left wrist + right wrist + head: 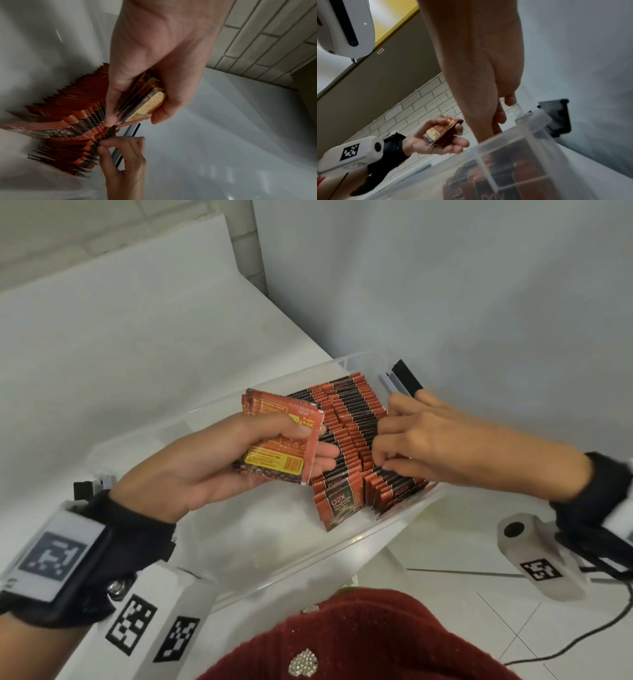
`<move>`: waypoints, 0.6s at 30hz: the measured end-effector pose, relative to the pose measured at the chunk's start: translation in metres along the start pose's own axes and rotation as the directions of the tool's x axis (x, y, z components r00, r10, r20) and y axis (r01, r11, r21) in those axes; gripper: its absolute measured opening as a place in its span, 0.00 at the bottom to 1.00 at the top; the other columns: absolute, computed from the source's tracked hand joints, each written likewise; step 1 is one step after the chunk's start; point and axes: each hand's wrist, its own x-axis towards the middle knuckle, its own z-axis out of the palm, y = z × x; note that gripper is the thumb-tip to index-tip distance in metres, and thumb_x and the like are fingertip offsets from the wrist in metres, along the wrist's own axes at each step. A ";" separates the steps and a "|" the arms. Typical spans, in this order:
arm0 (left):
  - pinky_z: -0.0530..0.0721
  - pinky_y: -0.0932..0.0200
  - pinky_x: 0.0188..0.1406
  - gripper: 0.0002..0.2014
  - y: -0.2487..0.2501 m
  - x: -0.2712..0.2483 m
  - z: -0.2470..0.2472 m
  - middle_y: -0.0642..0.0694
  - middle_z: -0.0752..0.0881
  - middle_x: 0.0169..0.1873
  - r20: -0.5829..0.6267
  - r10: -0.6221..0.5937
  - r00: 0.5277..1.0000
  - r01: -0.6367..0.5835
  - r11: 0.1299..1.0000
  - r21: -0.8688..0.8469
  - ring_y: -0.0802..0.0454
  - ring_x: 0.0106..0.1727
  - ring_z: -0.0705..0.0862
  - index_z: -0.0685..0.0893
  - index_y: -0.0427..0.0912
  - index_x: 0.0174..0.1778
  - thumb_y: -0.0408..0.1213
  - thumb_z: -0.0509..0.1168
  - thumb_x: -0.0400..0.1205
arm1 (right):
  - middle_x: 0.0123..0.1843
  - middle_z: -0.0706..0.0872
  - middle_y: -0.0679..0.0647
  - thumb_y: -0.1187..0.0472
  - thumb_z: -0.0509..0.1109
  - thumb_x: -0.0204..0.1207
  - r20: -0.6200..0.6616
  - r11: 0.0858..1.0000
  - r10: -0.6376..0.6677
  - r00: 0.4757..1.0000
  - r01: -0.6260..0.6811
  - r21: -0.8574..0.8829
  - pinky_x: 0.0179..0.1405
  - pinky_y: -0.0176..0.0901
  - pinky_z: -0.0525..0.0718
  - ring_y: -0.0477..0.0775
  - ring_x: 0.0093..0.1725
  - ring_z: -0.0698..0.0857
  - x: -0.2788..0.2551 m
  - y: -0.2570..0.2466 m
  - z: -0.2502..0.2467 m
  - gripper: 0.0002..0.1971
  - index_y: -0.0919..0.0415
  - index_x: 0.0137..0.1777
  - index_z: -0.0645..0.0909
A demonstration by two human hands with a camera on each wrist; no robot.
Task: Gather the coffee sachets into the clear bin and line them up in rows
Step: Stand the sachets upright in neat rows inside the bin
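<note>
Fingers (310,455) of your left hand (212,470) hold a sachet stack (281,440) above the bin (394,529) while your right hand (421,436) pinches the rows (346,426); next, likely slot one in upright.

Sachets in rows (352,440): red with black bands; held stack (281,440): red backs, yellow panel; bin (342,546): clear; wrist tags (51,556): black-white checks.
</note>
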 end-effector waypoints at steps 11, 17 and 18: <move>0.84 0.46 0.58 0.22 -0.004 0.007 0.008 0.28 0.88 0.52 0.078 -0.047 0.996 0.045 0.999 0.028 0.36 0.56 0.88 0.80 0.30 0.60 0.33 0.68 0.70 | 0.35 0.67 0.31 0.55 0.73 0.75 0.195 0.997 0.031 0.980 -0.046 0.070 0.38 0.37 0.57 0.37 0.44 0.53 0.007 0.006 0.000 0.04 0.51 0.42 0.79; 0.84 0.48 0.57 0.22 -0.017 0.017 0.031 0.28 0.86 0.57 0.079 -0.114 0.990 0.103 0.987 0.127 0.34 0.61 0.85 0.82 0.34 0.60 0.33 0.70 0.69 | 0.36 0.70 0.33 0.56 0.81 0.67 0.072 0.999 0.007 0.997 -0.010 0.053 0.39 0.29 0.55 0.37 0.43 0.53 0.004 0.011 0.006 0.08 0.48 0.38 0.82; 0.84 0.50 0.57 0.18 -0.019 0.018 0.034 0.30 0.86 0.57 0.073 -0.118 0.990 0.107 0.984 0.142 0.35 0.61 0.85 0.83 0.35 0.58 0.32 0.69 0.71 | 0.36 0.70 0.33 0.55 0.80 0.68 0.063 0.999 0.006 0.998 -0.009 0.041 0.39 0.29 0.55 0.37 0.44 0.53 0.003 0.011 0.006 0.08 0.48 0.37 0.82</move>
